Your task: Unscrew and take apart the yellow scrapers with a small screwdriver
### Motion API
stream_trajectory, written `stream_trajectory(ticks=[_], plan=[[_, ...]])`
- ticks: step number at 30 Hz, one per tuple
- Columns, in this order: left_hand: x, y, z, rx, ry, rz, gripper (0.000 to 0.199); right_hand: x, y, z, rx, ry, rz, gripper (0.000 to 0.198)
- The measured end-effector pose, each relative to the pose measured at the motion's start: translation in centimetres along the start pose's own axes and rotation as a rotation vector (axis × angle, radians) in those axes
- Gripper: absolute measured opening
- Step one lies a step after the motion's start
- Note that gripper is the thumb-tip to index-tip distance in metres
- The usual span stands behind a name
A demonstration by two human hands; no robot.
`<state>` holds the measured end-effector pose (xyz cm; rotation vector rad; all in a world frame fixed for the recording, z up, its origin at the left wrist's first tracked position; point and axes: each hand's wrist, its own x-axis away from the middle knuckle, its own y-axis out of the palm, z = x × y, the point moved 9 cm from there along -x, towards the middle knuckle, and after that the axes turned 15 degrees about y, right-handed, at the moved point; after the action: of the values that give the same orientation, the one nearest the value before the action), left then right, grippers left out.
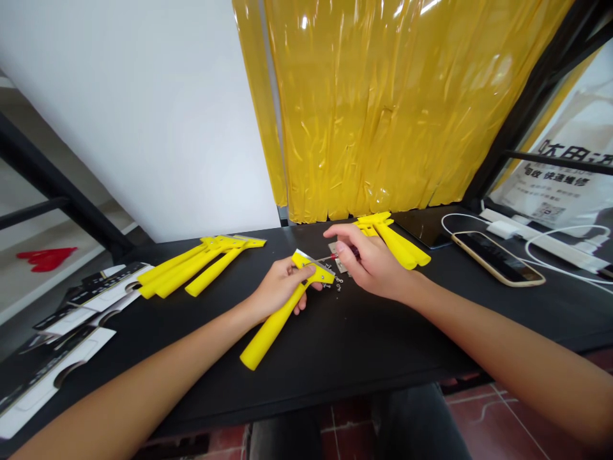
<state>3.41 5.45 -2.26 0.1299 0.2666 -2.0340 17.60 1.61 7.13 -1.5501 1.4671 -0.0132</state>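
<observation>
My left hand [282, 284] is closed around a yellow scraper [272, 329], its handle slanting down toward me and its head with a metal edge tilted up. My right hand [371, 259] pinches a thin screwdriver [334, 256], mostly hidden by the fingers; a bit of red and a slim shaft show. The shaft points left at the scraper's head; whether it touches a screw I cannot tell. Loose small screws and nuts [338, 281] lie on the black table [383, 358] between my hands. Metal plates [332, 248] lie partly behind my right fingers.
Several yellow scrapers [191, 265] lie at the left, and more yellow scrapers [400, 246] lie behind my right hand. Printed card sleeves [71, 345] are piled at the left edge. A phone [498, 255], a dark tablet-like slab [424, 227] and a power strip with white cables [550, 239] occupy the right.
</observation>
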Motion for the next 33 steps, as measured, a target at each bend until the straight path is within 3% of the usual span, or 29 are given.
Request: stream_trajectory(ticks=[8,25,29,33], plan=[[0.1,-0.1,-0.5,-0.047,-0.014,-0.012,0.03,-0.4,0.3,0.2,0.045,0.093,-0.053,0.025],[0.1,0.5,0.4,0.001,-0.122,-0.131,0.033,1.1,1.7,-2.6,0.411,-0.279,-0.148,0.032],[0.1,0.3,0.6,0.003,-0.143,-0.119,0.034,1.1,1.3,-3.0,0.379,-0.287,-0.136,0.033],[0.2,0.5,0.4,-0.031,-0.116,-0.138,0.036,0.6,0.1,-2.3,0.259,-0.213,-0.026,0.036]])
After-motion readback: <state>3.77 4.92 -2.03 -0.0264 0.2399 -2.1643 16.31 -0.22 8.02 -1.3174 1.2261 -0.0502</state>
